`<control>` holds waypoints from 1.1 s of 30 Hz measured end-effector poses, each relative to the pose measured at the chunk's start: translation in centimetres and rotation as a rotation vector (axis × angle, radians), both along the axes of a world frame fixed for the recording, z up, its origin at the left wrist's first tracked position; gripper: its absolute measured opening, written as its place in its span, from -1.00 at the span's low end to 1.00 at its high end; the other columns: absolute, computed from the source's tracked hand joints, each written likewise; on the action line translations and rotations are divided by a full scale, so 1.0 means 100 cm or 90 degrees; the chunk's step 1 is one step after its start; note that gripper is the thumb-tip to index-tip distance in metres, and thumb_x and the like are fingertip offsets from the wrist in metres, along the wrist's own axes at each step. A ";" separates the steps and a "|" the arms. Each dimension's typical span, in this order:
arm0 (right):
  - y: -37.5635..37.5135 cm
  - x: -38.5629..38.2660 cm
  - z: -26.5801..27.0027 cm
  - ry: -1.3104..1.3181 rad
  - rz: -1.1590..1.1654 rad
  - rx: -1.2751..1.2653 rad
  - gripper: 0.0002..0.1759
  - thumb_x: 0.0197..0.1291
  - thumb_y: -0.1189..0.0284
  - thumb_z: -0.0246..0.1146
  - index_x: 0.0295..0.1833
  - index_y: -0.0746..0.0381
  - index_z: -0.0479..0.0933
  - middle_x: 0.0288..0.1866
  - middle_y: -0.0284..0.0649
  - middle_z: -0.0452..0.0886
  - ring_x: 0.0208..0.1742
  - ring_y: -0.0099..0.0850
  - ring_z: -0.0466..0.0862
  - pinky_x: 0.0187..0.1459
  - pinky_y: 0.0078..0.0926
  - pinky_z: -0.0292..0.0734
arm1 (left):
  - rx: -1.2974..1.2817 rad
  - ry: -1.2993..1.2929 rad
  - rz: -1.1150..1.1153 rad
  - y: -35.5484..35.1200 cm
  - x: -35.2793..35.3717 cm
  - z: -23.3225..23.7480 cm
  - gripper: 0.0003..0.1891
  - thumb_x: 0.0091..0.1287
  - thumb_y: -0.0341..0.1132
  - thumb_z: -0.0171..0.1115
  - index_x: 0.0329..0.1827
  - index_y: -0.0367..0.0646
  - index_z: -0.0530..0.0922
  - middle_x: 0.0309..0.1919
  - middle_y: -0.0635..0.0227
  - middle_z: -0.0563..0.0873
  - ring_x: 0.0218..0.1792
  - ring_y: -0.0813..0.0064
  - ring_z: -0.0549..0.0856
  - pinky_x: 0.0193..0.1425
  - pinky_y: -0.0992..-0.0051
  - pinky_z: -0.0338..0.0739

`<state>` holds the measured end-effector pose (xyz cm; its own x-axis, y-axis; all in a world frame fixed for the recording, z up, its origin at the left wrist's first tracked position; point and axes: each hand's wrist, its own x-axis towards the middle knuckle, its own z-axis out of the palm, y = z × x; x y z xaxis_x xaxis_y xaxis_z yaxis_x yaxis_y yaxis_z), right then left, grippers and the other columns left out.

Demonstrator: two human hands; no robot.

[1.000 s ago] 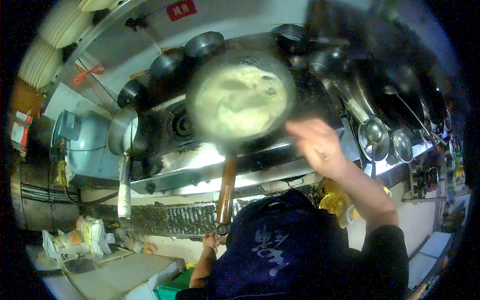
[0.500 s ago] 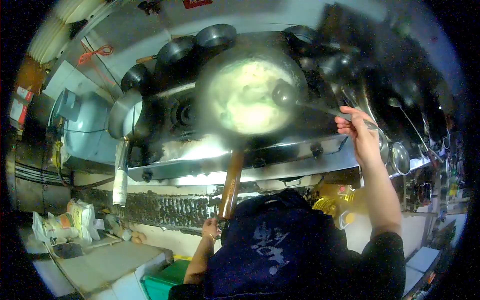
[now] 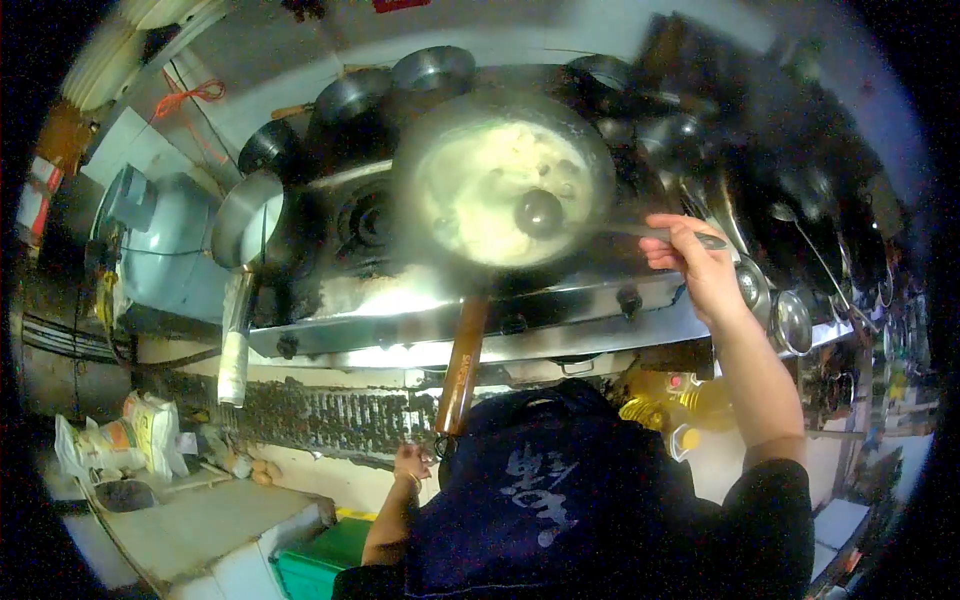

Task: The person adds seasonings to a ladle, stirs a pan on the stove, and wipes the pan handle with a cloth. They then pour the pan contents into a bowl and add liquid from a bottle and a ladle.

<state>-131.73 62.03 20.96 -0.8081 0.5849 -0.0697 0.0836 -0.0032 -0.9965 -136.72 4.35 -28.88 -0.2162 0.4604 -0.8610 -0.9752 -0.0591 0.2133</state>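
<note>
A large wok [image 3: 410, 215] on the stove holds steaming pale, creamy liquid with soft lumps. My right hand [image 3: 695, 255] is closed around the handle of a metal ladle [image 3: 540, 213], whose round bowl rests in the liquid right of centre. The wok's brown wooden handle [image 3: 463, 368] points down towards my body. Just left of the handle's lower end, my left hand [image 3: 412, 462] hangs low with its fingers partly curled; no grip on the handle shows.
A smaller pan [image 3: 232, 225] with a cloth-wrapped handle stands left of the wok. Dark pans [image 3: 433, 72] line the back. Strainers [image 3: 793, 322] lie at the right, oil bottles [image 3: 690, 405] below them. White bags [image 3: 150, 435] sit on the lower-left counter.
The ladle's bowl has moved left and slightly down in the wok, and my right hand has shifted left with it. My left hand has moved slightly left and down from the wok handle's end.
</note>
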 end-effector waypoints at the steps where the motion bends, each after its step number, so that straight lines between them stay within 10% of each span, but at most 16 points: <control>1: -0.001 -0.002 -0.001 -0.003 0.003 0.001 -0.62 0.33 0.29 0.03 0.04 0.38 0.46 -0.24 -0.08 0.63 -0.27 -0.46 0.62 -0.17 -0.56 0.55 | 0.049 -0.018 0.016 -0.004 0.003 -0.004 -0.85 0.33 -0.10 0.03 -0.14 0.13 0.36 -0.54 0.38 0.43 -0.60 0.41 0.37 -0.68 0.36 0.22; 21: -0.030 -0.038 -0.015 0.003 0.018 -0.208 -0.65 0.28 0.34 0.04 0.03 0.37 0.46 -0.21 -0.05 0.63 -0.28 -0.41 0.64 -0.21 -0.53 0.59 | -0.153 0.088 0.058 0.039 0.019 0.039 -0.93 0.33 -0.22 0.04 -0.30 0.10 0.36 -0.62 0.43 0.40 -0.66 0.51 0.37 -0.71 0.51 0.15; 30: 0.000 -0.010 0.003 -0.025 0.028 -0.175 -0.66 0.28 0.36 0.05 0.03 0.38 0.45 -0.24 -0.05 0.61 -0.31 -0.42 0.63 -0.23 -0.54 0.60 | 0.066 -0.212 0.163 0.024 0.005 0.030 -0.88 0.34 -0.13 -0.02 -0.30 0.10 0.38 -0.56 0.42 0.42 -0.59 0.44 0.39 -0.64 0.44 0.21; 33: -0.002 -0.010 0.008 -0.055 0.045 -0.151 -0.66 0.28 0.34 0.07 0.01 0.38 0.47 -0.25 -0.05 0.62 -0.30 -0.43 0.63 -0.24 -0.57 0.61 | -0.023 -0.037 0.048 0.032 0.007 0.031 -0.90 0.34 -0.17 -0.03 -0.28 0.07 0.36 -0.56 0.40 0.43 -0.59 0.44 0.39 -0.65 0.44 0.21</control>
